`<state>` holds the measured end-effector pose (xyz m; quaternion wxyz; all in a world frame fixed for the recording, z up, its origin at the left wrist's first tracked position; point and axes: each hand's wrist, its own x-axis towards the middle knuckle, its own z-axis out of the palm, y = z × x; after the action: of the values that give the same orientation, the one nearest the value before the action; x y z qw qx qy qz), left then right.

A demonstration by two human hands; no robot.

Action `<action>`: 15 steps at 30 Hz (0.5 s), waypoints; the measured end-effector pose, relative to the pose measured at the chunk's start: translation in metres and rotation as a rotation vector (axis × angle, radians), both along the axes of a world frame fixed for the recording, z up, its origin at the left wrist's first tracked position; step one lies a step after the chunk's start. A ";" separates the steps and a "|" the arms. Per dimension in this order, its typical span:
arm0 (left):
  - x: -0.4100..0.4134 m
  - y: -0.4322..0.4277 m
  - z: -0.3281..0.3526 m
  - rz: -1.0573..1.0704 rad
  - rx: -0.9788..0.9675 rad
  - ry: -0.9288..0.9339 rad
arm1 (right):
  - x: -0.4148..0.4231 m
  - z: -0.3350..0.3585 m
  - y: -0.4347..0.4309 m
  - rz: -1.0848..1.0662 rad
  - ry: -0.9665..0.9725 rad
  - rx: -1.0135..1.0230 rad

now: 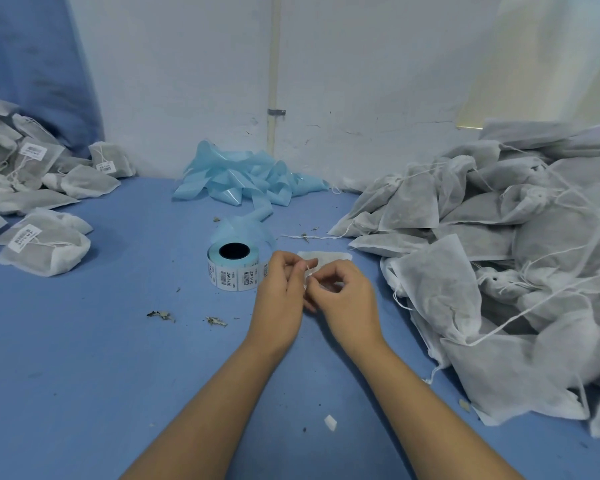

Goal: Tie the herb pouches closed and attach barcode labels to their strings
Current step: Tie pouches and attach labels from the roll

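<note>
Both hands — left hand (283, 289), right hand (347, 296) — grip pinched on a pouch string (308, 271).

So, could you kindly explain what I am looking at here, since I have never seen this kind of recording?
There is no machine here: a person wears a camera on the head, which looks down at their own two bare hands. The left hand and right hand meet over a blue surface and pinch a thin white string of a pouch lying just behind them. Beside them stands a roll of barcode labels, its used blue backing strip heaped behind. Labelled pouches lie on the left; an unlabelled pile is on the right.
</note>
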<state>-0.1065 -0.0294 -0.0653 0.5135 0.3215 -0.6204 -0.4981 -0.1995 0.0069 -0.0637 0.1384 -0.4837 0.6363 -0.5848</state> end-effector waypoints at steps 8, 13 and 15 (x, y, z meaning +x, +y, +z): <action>0.001 -0.005 0.000 0.044 -0.018 0.020 | -0.001 0.005 -0.002 0.194 -0.445 0.017; 0.001 -0.004 0.000 0.054 -0.105 -0.040 | -0.006 0.010 0.000 0.378 -0.650 0.010; 0.001 -0.004 0.000 0.069 -0.130 -0.072 | -0.006 0.010 0.000 0.426 -0.693 -0.010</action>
<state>-0.1054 -0.0339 -0.0649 0.5278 0.3263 -0.6580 -0.4266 -0.2054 0.0073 -0.0539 0.4602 -0.3796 0.4347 -0.6747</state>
